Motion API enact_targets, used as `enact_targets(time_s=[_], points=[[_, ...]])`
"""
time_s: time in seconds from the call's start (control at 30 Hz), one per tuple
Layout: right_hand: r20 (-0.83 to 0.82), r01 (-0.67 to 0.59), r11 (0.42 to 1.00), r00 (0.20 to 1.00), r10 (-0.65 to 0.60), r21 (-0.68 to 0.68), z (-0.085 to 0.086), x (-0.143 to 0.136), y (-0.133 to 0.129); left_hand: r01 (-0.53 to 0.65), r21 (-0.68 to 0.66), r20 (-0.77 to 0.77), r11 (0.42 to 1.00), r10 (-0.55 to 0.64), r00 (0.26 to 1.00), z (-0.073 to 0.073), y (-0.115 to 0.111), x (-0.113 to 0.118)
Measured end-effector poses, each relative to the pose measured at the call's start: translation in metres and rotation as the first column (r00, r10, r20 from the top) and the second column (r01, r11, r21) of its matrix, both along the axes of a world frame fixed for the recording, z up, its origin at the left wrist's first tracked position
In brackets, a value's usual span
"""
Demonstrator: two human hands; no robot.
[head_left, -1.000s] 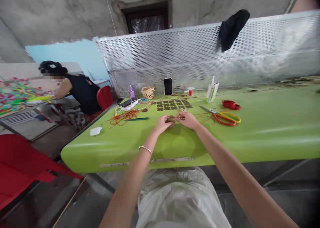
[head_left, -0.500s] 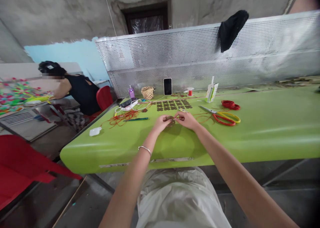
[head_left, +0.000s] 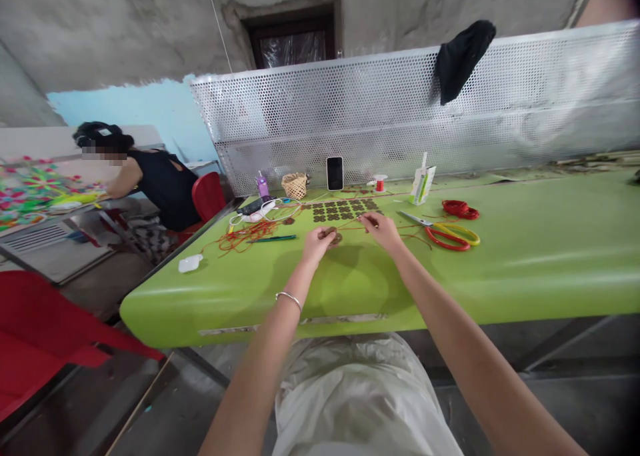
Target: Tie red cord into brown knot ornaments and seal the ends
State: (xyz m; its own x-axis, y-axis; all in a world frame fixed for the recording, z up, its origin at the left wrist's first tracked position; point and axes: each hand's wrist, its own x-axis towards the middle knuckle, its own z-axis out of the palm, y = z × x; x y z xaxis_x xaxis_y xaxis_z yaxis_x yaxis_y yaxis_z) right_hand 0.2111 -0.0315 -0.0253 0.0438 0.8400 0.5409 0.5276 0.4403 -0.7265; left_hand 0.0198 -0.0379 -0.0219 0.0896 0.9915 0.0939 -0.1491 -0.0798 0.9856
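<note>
My left hand (head_left: 317,245) pinches a small brown piece (head_left: 333,236) above the green table. A thin red cord (head_left: 350,228) runs from this piece toward my right hand (head_left: 380,231), whose fingertips are closed on it. Just beyond my hands, rows of brown flower-shaped pieces (head_left: 340,210) lie flat on the table. More loose red cord trails to the right of my right hand, near the scissors (head_left: 453,235) with red and yellow handles.
Left on the green table (head_left: 225,309) are tangled red cord (head_left: 250,235), a dark pen (head_left: 273,239) and a white case (head_left: 191,263). A phone (head_left: 335,173), basket (head_left: 295,185) and carton (head_left: 423,184) stand behind. A person (head_left: 160,183) sits at far left.
My hands have moved apart, my right hand up and to the right and my left hand slightly left. Cord now stretches across the gap between them.
</note>
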Motion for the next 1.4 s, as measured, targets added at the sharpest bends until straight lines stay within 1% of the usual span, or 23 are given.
enact_targets(time_s=[0.17,0.27,0.4,0.53,0.67,0.83,0.97,1.07,1.17,1.23,1.3,1.4], points=[[-0.113,0.138,0.990,0.984,-0.136,0.007,-0.001,0.009,0.004,-0.068,-0.022,0.033,0.997,0.069,0.997,0.000,0.003,-0.002],[-0.205,0.220,0.976,0.955,-0.215,0.001,-0.002,0.015,0.006,-0.118,-0.029,0.053,0.993,0.120,0.991,0.000,0.005,-0.003],[-0.376,0.338,0.939,0.864,-0.336,-0.062,-0.006,0.026,0.012,-0.186,-0.024,0.086,0.982,0.187,0.979,-0.001,0.009,-0.005],[-0.561,0.381,0.915,0.732,-0.388,-0.135,-0.012,0.037,0.018,-0.245,-0.005,0.124,0.969,0.244,0.962,-0.002,0.013,-0.006],[-0.721,0.372,0.916,0.593,-0.359,-0.150,-0.017,0.043,0.023,-0.265,0.010,0.137,0.964,0.261,0.956,-0.003,0.015,-0.007],[-0.882,0.341,0.936,0.411,-0.233,-0.089,-0.015,0.043,0.024,-0.267,0.022,0.144,0.964,0.261,0.955,-0.002,0.014,-0.008],[-0.950,0.320,0.946,0.278,-0.141,-0.047,-0.011,0.046,0.020,-0.272,0.023,0.160,0.962,0.265,0.951,-0.002,0.013,-0.007],[-0.971,0.311,0.950,0.215,-0.105,-0.034,-0.009,0.050,0.015,-0.272,0.022,0.167,0.962,0.265,0.950,-0.002,0.013,-0.008],[-0.977,0.286,0.958,0.197,-0.081,-0.022,-0.007,0.053,0.012,-0.267,0.026,0.170,0.963,0.259,0.951,-0.002,0.013,-0.008],[-0.972,0.246,0.969,0.226,-0.059,-0.002,-0.004,0.053,0.011,-0.264,0.028,0.170,0.964,0.256,0.952,-0.002,0.013,-0.008],[-0.956,0.176,0.984,0.291,-0.025,0.028,0.000,0.050,0.010,-0.261,0.026,0.166,0.965,0.254,0.953,-0.002,0.013,-0.008],[-0.897,0.010,0.998,0.439,0.057,0.069,0.007,0.039,0.008,-0.256,0.023,0.161,0.966,0.249,0.955,-0.003,0.013,-0.007]])
